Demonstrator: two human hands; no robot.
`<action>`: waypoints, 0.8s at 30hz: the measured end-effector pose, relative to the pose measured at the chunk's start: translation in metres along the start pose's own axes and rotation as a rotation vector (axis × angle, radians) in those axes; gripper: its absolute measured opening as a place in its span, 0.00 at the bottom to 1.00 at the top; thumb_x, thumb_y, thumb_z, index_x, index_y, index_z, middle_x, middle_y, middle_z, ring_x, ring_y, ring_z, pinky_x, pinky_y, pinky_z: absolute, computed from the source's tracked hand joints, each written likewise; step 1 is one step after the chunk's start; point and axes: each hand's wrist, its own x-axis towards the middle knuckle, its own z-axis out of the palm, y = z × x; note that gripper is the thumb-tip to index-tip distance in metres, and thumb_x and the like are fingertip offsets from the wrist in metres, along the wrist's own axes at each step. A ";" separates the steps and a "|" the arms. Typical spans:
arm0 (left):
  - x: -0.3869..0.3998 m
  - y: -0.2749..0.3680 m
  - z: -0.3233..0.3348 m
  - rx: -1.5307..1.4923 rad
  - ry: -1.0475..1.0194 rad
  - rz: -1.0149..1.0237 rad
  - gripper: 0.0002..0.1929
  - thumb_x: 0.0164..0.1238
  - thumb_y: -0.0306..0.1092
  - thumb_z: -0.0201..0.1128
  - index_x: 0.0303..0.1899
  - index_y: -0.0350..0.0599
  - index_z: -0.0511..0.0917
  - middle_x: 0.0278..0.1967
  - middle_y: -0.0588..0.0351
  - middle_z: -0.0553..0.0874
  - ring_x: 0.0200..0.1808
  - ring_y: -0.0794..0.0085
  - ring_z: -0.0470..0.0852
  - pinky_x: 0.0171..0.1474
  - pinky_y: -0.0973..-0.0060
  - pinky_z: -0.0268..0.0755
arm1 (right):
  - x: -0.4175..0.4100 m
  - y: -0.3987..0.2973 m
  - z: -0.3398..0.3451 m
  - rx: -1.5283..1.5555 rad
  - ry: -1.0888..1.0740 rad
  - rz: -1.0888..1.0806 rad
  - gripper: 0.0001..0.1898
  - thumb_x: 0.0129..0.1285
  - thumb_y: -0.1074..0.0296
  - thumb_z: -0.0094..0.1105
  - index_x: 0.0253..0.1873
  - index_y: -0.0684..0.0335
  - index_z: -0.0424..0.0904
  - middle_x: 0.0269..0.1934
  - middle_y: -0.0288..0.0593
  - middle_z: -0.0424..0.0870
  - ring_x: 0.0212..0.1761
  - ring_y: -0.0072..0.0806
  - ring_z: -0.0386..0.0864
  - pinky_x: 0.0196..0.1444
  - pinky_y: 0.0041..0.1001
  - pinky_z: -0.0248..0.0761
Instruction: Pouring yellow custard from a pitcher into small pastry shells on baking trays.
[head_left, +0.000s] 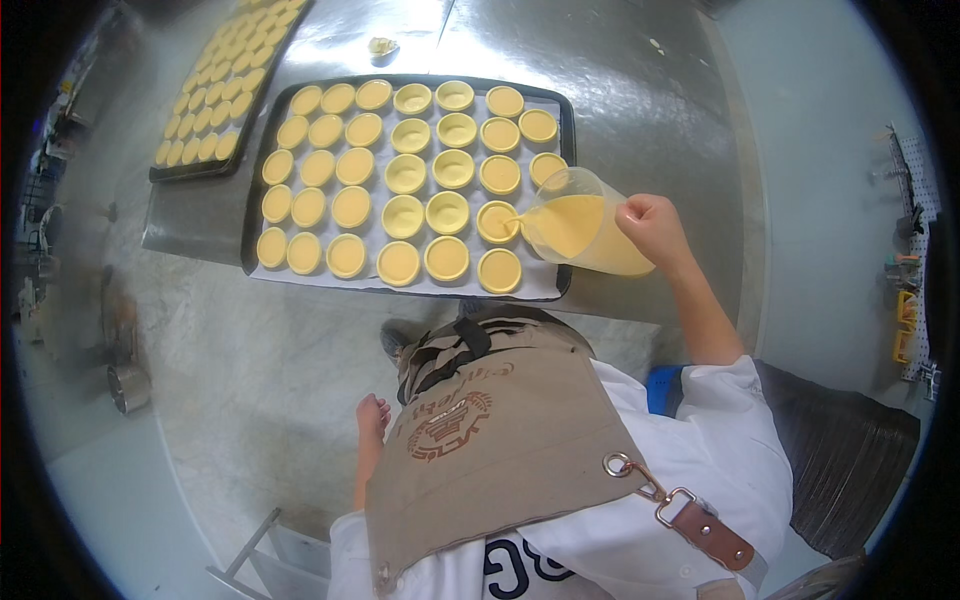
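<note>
My right hand (651, 229) grips the handle of a clear plastic jug (574, 225), tilted to the left over the tray's right side. Pale yellow liquid runs from its spout into a tart shell (498, 222). A dark baking tray (568, 127) lined with white paper carries rows of these shells. Most hold the same liquid to near the rim, such as a filled tart (354, 166). Several shells in the two middle columns, among them a bare shell (405, 174), show only pastry inside. My left hand (373, 416) hangs by my side, fingers curled, with nothing visible in it.
A second tray (236, 154) of filled tarts lies at the far left of the steel table (637, 112). Beyond the main tray sits a small crumpled scrap (382, 48). A black-wrapped stack (832, 450) stands behind my right arm. A metal pot (129, 388) is at the left.
</note>
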 end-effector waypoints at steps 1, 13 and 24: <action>0.000 0.000 0.000 0.011 -0.004 0.003 0.12 0.59 0.39 0.44 0.40 0.44 0.68 0.29 0.58 0.73 0.26 0.74 0.72 0.23 0.77 0.64 | 0.000 -0.001 0.000 0.000 0.000 0.000 0.12 0.48 0.68 0.49 0.17 0.68 0.66 0.10 0.34 0.62 0.14 0.16 0.58 0.17 0.22 0.53; 0.001 0.000 0.000 0.018 -0.003 0.008 0.13 0.59 0.39 0.44 0.43 0.46 0.68 0.30 0.58 0.74 0.27 0.74 0.73 0.25 0.78 0.65 | -0.003 -0.009 -0.015 0.227 0.005 0.031 0.10 0.48 0.70 0.49 0.17 0.66 0.66 0.13 0.28 0.62 0.16 0.12 0.57 0.18 0.18 0.52; 0.002 -0.004 0.000 -0.109 0.034 -0.041 0.12 0.57 0.39 0.45 0.41 0.46 0.67 0.30 0.58 0.74 0.27 0.74 0.73 0.25 0.77 0.65 | 0.005 -0.048 -0.021 0.489 -0.037 -0.021 0.11 0.50 0.71 0.49 0.16 0.61 0.64 0.14 0.25 0.61 0.17 0.09 0.55 0.18 0.16 0.47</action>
